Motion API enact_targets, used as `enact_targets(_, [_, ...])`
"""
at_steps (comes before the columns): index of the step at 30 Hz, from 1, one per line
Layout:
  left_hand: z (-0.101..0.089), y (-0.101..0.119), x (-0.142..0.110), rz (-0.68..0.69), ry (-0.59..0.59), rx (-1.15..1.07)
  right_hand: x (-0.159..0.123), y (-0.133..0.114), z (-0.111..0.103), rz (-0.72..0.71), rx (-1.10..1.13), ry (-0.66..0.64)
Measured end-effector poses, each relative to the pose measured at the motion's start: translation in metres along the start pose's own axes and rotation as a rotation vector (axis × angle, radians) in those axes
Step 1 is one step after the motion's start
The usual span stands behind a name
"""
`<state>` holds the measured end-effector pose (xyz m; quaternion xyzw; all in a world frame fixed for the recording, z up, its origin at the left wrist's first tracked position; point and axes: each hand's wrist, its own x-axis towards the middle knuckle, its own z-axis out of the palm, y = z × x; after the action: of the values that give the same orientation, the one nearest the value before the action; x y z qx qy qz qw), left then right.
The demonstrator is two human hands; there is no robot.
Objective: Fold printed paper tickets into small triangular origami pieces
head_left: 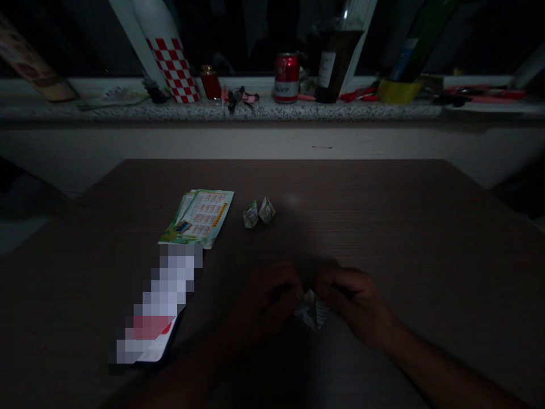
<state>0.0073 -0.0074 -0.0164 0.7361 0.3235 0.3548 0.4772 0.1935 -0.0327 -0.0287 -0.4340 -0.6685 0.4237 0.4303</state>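
Observation:
Between my two hands is a small folded paper piece [313, 312], printed and pointed at the top, tilted above the dark table [383, 210]. My left hand [272, 298] pinches its upper left side between thumb and fingers. On the upper right side, my right hand [353, 301] pinches it in the same way. Two similar folded paper pieces [267, 211] stand close together further back. Left of them lies a stack of printed calendar cards [204, 213], light green with rows of small red figures. Dim light hides the detail of the folds and fingertips.
A phone [159, 346] with a lit, blurred-out screen lies left of my hands. Along the granite windowsill [259, 113] stand a red can [286, 78], a checkered bottle [174, 68], a dark bag [334, 65] and a green bottle [419, 45] in a yellow holder.

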Motion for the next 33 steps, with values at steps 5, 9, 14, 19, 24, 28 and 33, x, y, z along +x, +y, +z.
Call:
enact_targets(5, [0.001,-0.004,-0.001,0.031,0.192,0.065,0.001,0.000,0.000,-0.005,-0.001,0.125])
enact_targets(9, [0.001,-0.006,-0.003,0.079,0.320,0.132,0.000,0.003,0.002,0.014,-0.001,0.249])
enact_targets(14, [0.000,-0.004,-0.004,0.164,0.343,0.233,-0.001,0.004,0.003,0.038,-0.039,0.409])
enact_targets(19, [0.000,-0.002,-0.002,0.378,0.243,0.258,-0.001,0.002,0.005,0.057,-0.006,0.531])
enact_targets(24, [0.008,-0.001,-0.003,0.411,0.062,0.259,-0.002,0.003,0.010,0.117,0.148,0.579])
enact_targets(28, [0.017,0.000,-0.006,0.501,-0.057,0.354,-0.003,0.003,0.014,0.122,0.178,0.601])
enact_targets(33, [0.021,0.003,-0.012,0.484,-0.189,0.491,-0.003,0.003,0.014,0.115,0.058,0.582])
